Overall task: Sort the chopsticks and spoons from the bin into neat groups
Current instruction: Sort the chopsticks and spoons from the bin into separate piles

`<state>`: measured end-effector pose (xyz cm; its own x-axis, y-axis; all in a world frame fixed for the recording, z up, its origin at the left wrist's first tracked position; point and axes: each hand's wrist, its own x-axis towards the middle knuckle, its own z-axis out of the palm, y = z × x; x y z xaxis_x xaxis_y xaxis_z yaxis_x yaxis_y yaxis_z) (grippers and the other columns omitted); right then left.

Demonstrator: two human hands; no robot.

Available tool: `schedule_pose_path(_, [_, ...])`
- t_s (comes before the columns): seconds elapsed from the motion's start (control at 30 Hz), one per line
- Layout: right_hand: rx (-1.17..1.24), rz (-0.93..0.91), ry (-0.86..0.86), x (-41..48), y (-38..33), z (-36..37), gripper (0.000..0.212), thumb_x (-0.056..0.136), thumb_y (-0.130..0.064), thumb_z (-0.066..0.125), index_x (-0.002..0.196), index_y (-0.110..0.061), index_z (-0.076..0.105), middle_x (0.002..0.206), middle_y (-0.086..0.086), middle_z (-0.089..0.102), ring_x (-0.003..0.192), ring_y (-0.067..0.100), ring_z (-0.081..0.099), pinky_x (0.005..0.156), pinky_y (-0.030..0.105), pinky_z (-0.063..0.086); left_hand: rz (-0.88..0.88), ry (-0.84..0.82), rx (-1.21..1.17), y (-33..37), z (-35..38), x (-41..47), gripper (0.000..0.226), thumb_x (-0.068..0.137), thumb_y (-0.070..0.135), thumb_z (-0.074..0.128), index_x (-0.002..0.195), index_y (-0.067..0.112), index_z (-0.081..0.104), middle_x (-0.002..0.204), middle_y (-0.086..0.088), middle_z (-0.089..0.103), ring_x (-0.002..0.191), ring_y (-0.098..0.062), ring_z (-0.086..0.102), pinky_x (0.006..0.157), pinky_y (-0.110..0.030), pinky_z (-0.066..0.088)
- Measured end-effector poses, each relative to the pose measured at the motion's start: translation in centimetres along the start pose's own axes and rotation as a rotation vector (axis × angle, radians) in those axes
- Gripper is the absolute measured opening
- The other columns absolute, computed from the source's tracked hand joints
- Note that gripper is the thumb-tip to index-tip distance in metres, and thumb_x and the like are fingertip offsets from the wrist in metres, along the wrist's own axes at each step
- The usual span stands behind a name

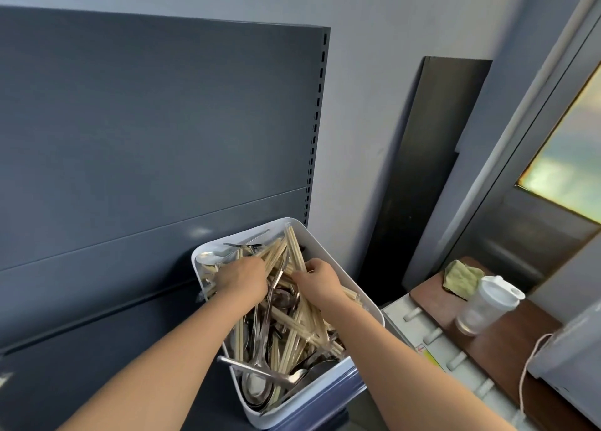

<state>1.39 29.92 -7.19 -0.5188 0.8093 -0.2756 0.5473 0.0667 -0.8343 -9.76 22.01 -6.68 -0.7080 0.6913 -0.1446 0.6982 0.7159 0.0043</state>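
A white bin (325, 235) stands on a dark grey shelf, filled with a jumble of pale chopsticks (302, 329) and metal spoons (260, 352). Both my hands are inside the far half of the bin. My left hand (242, 276) has its fingers curled round a bunch of chopsticks (273, 255) that fan up toward the far rim. My right hand (317, 279) pinches other chopsticks (296, 248) that lean against the bin's far right corner. A metal spoon handle (276, 279) rises between the two hands.
The dark grey shelf back panel (156, 131) rises behind the bin. To the right, a brown board (494, 342) carries a clear lidded bottle (487, 303) and a green cloth (461, 277). A white cord (527, 365) hangs near a grey box at the right edge.
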Motion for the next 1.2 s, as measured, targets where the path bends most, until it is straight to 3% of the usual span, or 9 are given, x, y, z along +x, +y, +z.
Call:
schedule_pose_path(0.17, [0.087, -0.045, 0.024, -0.8, -0.2, -0.5, 0.004, 0.088, -0.021, 0.054, 0.090, -0.019, 0.056, 0.074, -0.002, 0.060, 0.062, 0.014, 0.055, 0.055, 0.025, 0.044, 0.014, 0.024, -0.028, -0.1, -0.8, -0.6, 0.017, 0.091, 0.016, 0.052, 0.102, 0.014, 0.064, 0.088, 0.000, 0.056, 0.086, -0.022, 0.059, 0.065, -0.030, 0.042])
schedule_pose_path(0.33, [0.218, -0.142, 0.021, -2.4, -1.3, -0.5, 0.007, 0.093, -0.022, 0.056, 0.094, -0.016, 0.059, 0.081, 0.001, 0.062, 0.067, 0.014, 0.056, 0.061, 0.028, 0.048, -0.034, 0.112, -0.308, -0.7, -1.9, -1.7, 0.019, 0.096, 0.022, 0.038, 0.106, 0.015, 0.053, 0.097, -0.001, 0.054, 0.084, -0.024, 0.054, 0.067, -0.034, 0.040])
schedule_pose_path(0.4, [0.272, -0.174, 0.012, -3.3, -2.0, -0.4, 0.012, 0.093, -0.022, 0.057, 0.093, -0.011, 0.059, 0.077, 0.003, 0.059, 0.065, 0.014, 0.053, 0.059, 0.027, 0.046, -0.061, 0.115, -0.467, -1.1, -2.7, -2.5, 0.019, 0.099, 0.026, 0.034, 0.101, 0.017, 0.050, 0.096, -0.001, 0.058, 0.082, -0.024, 0.056, 0.067, -0.034, 0.043])
schedule_pose_path(0.5, [0.342, -0.209, -0.030, -4.8, -3.1, 0.1, 0.016, 0.094, -0.025, 0.057, 0.085, -0.012, 0.057, 0.070, 0.002, 0.052, 0.062, 0.014, 0.049, 0.057, 0.027, 0.042, -0.092, 0.130, -0.897, -1.8, -3.7, -4.6, 0.018, 0.100, 0.025, 0.038, 0.102, 0.019, 0.054, 0.088, -0.004, 0.067, 0.072, -0.025, 0.066, 0.060, -0.032, 0.052])
schedule_pose_path(0.6, [0.396, -0.264, -0.091, -6.6, -4.3, 0.9, 0.020, 0.094, -0.029, 0.058, 0.080, -0.014, 0.056, 0.067, 0.001, 0.053, 0.062, 0.015, 0.050, 0.057, 0.028, 0.042, -0.119, 0.170, -1.144, -2.8, -4.4, -7.7, 0.015, 0.100, 0.020, 0.043, 0.100, 0.015, 0.057, 0.076, -0.005, 0.065, 0.054, -0.021, 0.061, 0.049, -0.028, 0.046])
schedule_pose_path(0.73, [0.385, -0.370, -0.180, -9.4, -5.4, 2.8, 0.021, 0.094, -0.026, 0.059, 0.076, -0.015, 0.057, 0.061, -0.005, 0.053, 0.052, 0.005, 0.047, 0.051, 0.016, 0.039, -0.184, 0.267, -1.239, -5.3, -4.4, -12.1, 0.016, 0.100, 0.017, 0.044, 0.095, 0.015, 0.059, 0.073, -0.005, 0.061, 0.050, -0.016, 0.049, 0.041, -0.024, 0.040])
schedule_pose_path(1.03, [0.336, -0.434, -0.609, -16.2, -7.5, 12.1, 0.007, 0.092, -0.011, 0.062, 0.085, -0.012, 0.065, 0.075, 0.005, 0.064, 0.066, 0.015, 0.055, 0.061, 0.026, 0.045, -0.464, 0.419, -1.293, -15.1, -1.8, -21.2, 0.017, 0.098, 0.014, 0.048, 0.086, 0.014, 0.059, 0.079, -0.004, 0.060, 0.058, -0.017, 0.053, 0.047, -0.028, 0.042])
schedule_pose_path(1.2, [0.277, -0.398, -0.751, -19.8, -8.4, 17.8, 0.017, 0.089, -0.006, 0.065, 0.074, -0.011, 0.062, 0.060, 0.000, 0.059, 0.044, 0.005, 0.049, 0.043, 0.012, 0.038, -0.571, 0.459, -1.290, -21.6, 0.0, -24.8, 0.016, 0.097, 0.011, 0.050, 0.086, 0.010, 0.061, 0.076, -0.006, 0.059, 0.055, -0.018, 0.052, 0.044, -0.026, 0.039])
